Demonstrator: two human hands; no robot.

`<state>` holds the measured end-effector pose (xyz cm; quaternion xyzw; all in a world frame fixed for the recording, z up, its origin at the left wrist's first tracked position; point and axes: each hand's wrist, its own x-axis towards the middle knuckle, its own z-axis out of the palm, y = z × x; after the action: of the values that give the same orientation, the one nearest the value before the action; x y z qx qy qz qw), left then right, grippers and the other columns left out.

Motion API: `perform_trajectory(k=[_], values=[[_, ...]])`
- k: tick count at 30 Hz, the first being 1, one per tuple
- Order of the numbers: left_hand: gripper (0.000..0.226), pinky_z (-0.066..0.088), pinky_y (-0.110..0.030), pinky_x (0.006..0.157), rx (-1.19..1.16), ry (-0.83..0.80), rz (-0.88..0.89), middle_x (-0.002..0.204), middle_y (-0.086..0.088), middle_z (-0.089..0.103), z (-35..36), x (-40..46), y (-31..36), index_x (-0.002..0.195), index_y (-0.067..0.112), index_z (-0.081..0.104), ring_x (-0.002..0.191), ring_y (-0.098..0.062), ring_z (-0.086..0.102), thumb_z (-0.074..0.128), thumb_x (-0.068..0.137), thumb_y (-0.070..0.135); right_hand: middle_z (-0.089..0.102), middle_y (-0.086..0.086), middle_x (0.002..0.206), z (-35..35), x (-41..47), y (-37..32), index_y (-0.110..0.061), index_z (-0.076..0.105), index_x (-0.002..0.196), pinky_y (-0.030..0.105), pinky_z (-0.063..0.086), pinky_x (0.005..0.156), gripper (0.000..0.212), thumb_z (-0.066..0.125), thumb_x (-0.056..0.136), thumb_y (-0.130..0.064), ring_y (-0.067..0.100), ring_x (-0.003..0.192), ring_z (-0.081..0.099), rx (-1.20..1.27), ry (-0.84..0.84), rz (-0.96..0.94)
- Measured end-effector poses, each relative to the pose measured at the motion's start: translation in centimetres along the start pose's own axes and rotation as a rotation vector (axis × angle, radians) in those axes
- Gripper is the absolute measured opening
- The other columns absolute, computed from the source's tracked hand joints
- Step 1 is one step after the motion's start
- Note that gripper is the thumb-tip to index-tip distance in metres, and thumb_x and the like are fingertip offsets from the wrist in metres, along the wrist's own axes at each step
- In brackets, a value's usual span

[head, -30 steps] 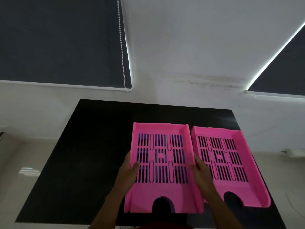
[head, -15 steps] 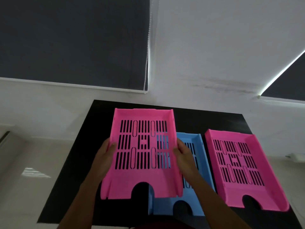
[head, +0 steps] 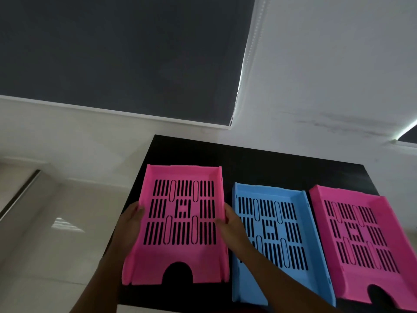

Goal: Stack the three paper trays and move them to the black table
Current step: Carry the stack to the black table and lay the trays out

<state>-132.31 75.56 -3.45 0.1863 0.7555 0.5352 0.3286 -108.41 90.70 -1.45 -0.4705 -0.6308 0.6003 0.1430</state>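
Note:
Three slotted paper trays lie side by side on the black table [head: 266,163]. A pink tray [head: 180,256] is at the left, over the table's left edge. My left hand [head: 129,224] grips its left wall and my right hand [head: 230,224] grips its right wall. A blue tray [head: 277,279] lies in the middle, partly crossed by my right forearm. A second pink tray [head: 379,283] lies at the right, cut off by the frame's lower right corner.
White wall behind the table, with dark roller blinds [head: 112,53] at upper left and far right. Pale glossy floor [head: 45,245] lies left of the table. The table's far strip beyond the trays is bare black surface.
The pink tray in both hands came off the blue tray and moved left, uncovering it. It now sits beside the blue tray at the table's left edge. The view swung left.

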Motion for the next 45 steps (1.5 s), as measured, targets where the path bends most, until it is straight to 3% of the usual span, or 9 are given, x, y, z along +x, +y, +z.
perform_trajectory(k=[8,14,19,24,28,32,36,40,45], values=[[0.022,0.049,-0.027,0.072,0.064,-0.013,-0.05,0.098,0.003,0.069,0.9,0.6,-1.5,0.11,0.016,0.063,0.092,-0.017,0.067,0.043,0.104,0.022,0.069,0.001,0.128,0.6,0.6,1.2,-0.022,0.05,0.143,0.04,0.058,0.098,0.047,0.053,0.1,-0.005,0.013,0.109,0.07,-0.077,0.004,0.059],[0.026,0.056,-0.053,0.087,0.095,-0.045,-0.06,0.104,-0.007,0.07,1.1,1.1,-1.9,0.12,0.01,0.061,0.093,-0.026,0.07,0.043,0.104,0.02,0.068,0.004,0.128,0.2,1.0,1.6,-0.018,0.05,0.143,0.04,0.057,0.1,0.048,0.05,0.099,0.0,0.015,0.111,0.068,-0.103,0.004,0.063],[0.037,0.051,-0.014,0.048,0.309,0.005,-0.038,0.108,-0.003,0.068,2.1,0.9,-0.8,0.138,0.013,0.045,0.071,-0.008,0.068,0.048,0.101,0.018,0.072,0.004,0.118,-0.5,0.9,1.3,-0.017,0.059,0.131,0.042,0.058,0.095,0.04,0.049,0.097,0.001,0.01,0.104,0.071,-0.118,0.045,0.006],[0.061,0.051,-0.059,0.099,0.438,0.026,0.088,0.159,-0.014,0.031,6.3,-1.2,1.1,0.152,0.02,0.024,0.13,-0.04,0.052,0.053,0.098,0.024,0.053,-0.008,0.142,-4.8,0.2,1.8,-0.014,0.045,0.15,0.012,0.039,0.104,0.047,0.052,0.104,-0.015,-0.002,0.126,0.052,-0.127,0.207,-0.035],[0.072,0.017,-0.038,0.115,0.471,-0.169,0.187,0.166,-0.003,0.019,12.9,-4.5,1.0,0.156,0.022,0.016,0.149,-0.024,0.025,0.054,0.098,0.036,0.069,-0.008,0.11,-11.9,-0.9,3.4,-0.024,0.065,0.121,0.029,0.059,0.081,0.022,0.051,0.104,-0.023,0.013,0.096,0.067,-0.212,0.511,-0.051],[0.09,0.02,-0.043,0.115,0.416,-0.374,0.114,0.167,0.001,0.009,18.7,-7.3,0.5,0.156,0.032,-0.002,0.15,-0.025,0.021,0.058,0.092,0.049,0.067,0.002,0.082,-19.8,-2.6,6.4,-0.015,0.064,0.113,0.012,0.042,0.04,0.018,0.051,0.101,-0.018,0.009,0.056,0.06,-0.231,0.822,0.062],[0.101,0.023,-0.049,0.117,0.429,-0.425,0.087,0.167,0.002,0.007,21.5,-8.4,0.3,0.156,0.033,-0.011,0.15,-0.027,0.022,0.065,0.089,0.045,0.064,0.002,0.084,-22.9,-4.1,9.3,-0.01,0.057,0.12,0.032,0.057,0.048,0.028,0.063,0.097,-0.023,0.009,0.066,0.064,-0.341,0.744,0.166],[0.101,0.021,-0.041,0.117,0.498,-0.399,0.149,0.163,0.009,-0.005,22.3,-8.9,-0.2,0.154,0.03,-0.017,0.149,-0.025,0.024,0.064,0.093,0.03,0.054,0.016,0.143,-23.6,-5.1,12.0,-0.013,0.038,0.146,0.061,0.051,0.101,0.063,0.068,0.094,-0.031,0.035,0.126,0.059,-0.35,0.487,0.232],[0.086,0.045,-0.05,0.107,0.516,-0.333,0.123,0.161,-0.009,0.033,23.5,-10.0,-0.1,0.154,0.034,-0.006,0.126,-0.036,0.057,0.058,0.097,0.021,0.074,0.0,0.102,-24.2,-5.7,13.6,-0.018,0.052,0.132,0.046,0.064,0.081,0.04,0.063,0.097,-0.032,0.016,0.087,0.075,-0.475,0.47,0.183]])
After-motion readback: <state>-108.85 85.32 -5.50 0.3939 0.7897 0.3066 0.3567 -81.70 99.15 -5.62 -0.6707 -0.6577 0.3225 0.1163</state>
